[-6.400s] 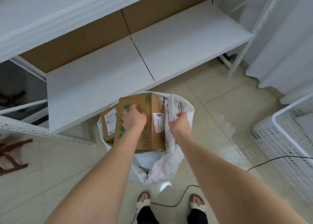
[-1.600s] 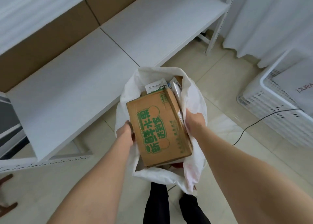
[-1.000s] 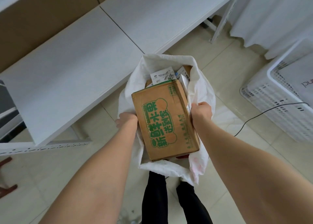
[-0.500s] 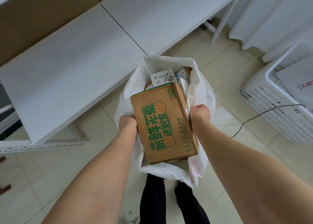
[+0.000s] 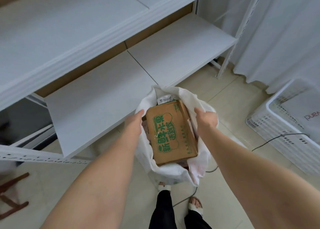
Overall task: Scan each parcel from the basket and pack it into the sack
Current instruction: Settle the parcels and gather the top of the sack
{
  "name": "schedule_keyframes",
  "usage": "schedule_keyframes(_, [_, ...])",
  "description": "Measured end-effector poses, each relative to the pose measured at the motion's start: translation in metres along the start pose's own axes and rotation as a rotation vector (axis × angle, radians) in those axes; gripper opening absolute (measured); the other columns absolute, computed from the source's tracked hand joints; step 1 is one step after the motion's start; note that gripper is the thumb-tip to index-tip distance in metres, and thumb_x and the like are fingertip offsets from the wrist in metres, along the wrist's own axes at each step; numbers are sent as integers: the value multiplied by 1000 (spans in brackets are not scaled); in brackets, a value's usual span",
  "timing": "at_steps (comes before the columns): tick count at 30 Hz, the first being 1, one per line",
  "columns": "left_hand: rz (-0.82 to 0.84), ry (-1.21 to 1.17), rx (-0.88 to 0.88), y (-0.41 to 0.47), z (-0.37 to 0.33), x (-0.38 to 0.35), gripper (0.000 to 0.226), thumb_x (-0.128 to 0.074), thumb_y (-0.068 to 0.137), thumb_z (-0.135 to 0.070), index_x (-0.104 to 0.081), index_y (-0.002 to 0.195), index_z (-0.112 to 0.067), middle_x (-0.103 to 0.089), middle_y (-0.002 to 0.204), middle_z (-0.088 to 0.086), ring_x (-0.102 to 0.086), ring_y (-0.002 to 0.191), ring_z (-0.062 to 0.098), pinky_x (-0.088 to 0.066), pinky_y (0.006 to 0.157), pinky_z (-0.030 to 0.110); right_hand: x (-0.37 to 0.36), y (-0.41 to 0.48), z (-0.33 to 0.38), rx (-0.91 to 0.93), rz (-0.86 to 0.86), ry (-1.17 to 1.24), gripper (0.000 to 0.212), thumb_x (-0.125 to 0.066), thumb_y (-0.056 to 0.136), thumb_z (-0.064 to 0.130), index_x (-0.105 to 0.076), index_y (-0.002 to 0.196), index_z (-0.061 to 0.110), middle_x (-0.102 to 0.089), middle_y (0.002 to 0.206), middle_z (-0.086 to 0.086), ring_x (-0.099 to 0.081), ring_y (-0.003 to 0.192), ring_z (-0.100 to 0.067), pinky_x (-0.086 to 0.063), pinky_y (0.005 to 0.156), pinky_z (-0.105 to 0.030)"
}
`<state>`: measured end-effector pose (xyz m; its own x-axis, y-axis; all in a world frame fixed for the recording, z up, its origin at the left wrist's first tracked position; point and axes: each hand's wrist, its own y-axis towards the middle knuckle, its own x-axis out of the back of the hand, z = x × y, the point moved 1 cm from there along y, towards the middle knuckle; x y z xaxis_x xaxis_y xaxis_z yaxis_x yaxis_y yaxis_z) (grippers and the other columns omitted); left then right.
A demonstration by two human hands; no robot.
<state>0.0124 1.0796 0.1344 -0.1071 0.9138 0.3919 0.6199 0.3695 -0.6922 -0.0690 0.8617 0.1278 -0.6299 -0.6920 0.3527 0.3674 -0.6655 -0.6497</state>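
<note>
Left of the sack (image 5: 171, 170) stands a white shelf (image 5: 107, 97). The left hand (image 5: 136, 120) lies at the sack's left rim, fingers reaching onto the cloth; whether they clutch it cannot be told. Inside the sack sits a brown cardboard box (image 5: 173, 133) with green print, and a labelled parcel (image 5: 166, 99) shows beyond it. The right hand (image 5: 206, 119) is clenched on the sack's right rim. Right of the sack, well apart, stands the white basket (image 5: 277, 138).
</note>
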Motion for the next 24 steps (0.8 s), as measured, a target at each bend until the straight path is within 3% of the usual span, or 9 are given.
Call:
schedule_keyframes(2, [63, 20, 45, -2, 1, 5, 50, -73, 81, -27, -51, 122, -8, -52, 104, 5, -55, 94, 28, -42, 85, 36, 4, -2, 3, -86, 119, 44, 42, -66, 89, 29, -59, 115, -2, -55, 80, -5, -60, 88, -29, -47, 73, -33])
schedule_keyframes(4, [102, 60, 106, -3, 10, 4, 56, -69, 85, -19, -45, 133, -5, -52, 125, 7, -51, 110, 28, -42, 92, 37, 6, -4, 0, -146, 207, 35, 46, -66, 89, 18, -49, 128, -2, -51, 96, -13, -55, 104, -33, -45, 84, -38])
schedule_keyframes(6, [96, 79, 127, -5, 17, 0, 59, -65, 88, -16, -39, 140, -5, -48, 137, 11, -49, 118, 30, -41, 96, 39, 3, -6, -2, -132, 208, -33, 45, -70, 86, 16, -52, 122, -2, -56, 99, -14, -58, 92, -30, -48, 79, -38])
schedule_keyframes(7, [87, 72, 118, -4, 18, -1, 62, -64, 88, -16, -37, 143, -6, -47, 139, 12, -49, 120, 31, -40, 95, 39, 1, -6, -3, -100, 197, -47, 36, -70, 85, 16, -56, 113, -1, -57, 89, -11, -58, 79, -26, -47, 71, -36])
schedule_keyframes(9, [23, 18, 58, -2, 12, 0, 65, -70, 84, -18, -41, 141, -7, -51, 135, 11, -53, 111, 29, -42, 89, 36, -3, -7, 0, -44, 171, -29, 22, -72, 80, 17, -59, 93, 5, -55, 73, -7, -52, 62, -20, -43, 58, -30])
schedule_keyframes(12, [-7, -83, -14, -4, 6, 6, 63, -78, 76, -22, -52, 131, -7, -59, 115, 7, -54, 91, 25, -43, 78, 31, -4, -5, 0, 5, 166, -4, 21, -77, 75, 23, -58, 76, 15, -59, 70, -2, -58, 66, -21, -49, 60, -30])
schedule_keyframes(16, [232, -124, 208, -17, 32, 4, 52, -74, 81, -29, -51, 124, -12, -57, 116, 9, -55, 109, 28, -43, 99, 39, -5, 0, -17, -24, 264, 35, 29, -78, 80, 22, -56, 97, 12, -58, 89, -2, -56, 85, -22, -44, 78, -34])
schedule_keyframes(20, [372, -179, 395, -26, 54, -5, 51, -80, 75, -15, -55, 117, -2, -63, 109, 17, -61, 101, 30, -51, 90, 41, 2, 0, -28, -192, 382, 22, 39, -78, 79, 16, -50, 103, 3, -54, 111, -9, -53, 98, -26, -42, 88, -38])
schedule_keyframes(24, [543, 122, 401, -36, 71, -11, 53, -79, 74, -7, -56, 121, 0, -62, 121, 13, -60, 110, 27, -47, 100, 41, 19, 3, -35, -258, 415, -148, 52, -72, 80, 0, -45, 124, 1, -50, 128, -17, -49, 122, -36, -43, 102, -45])
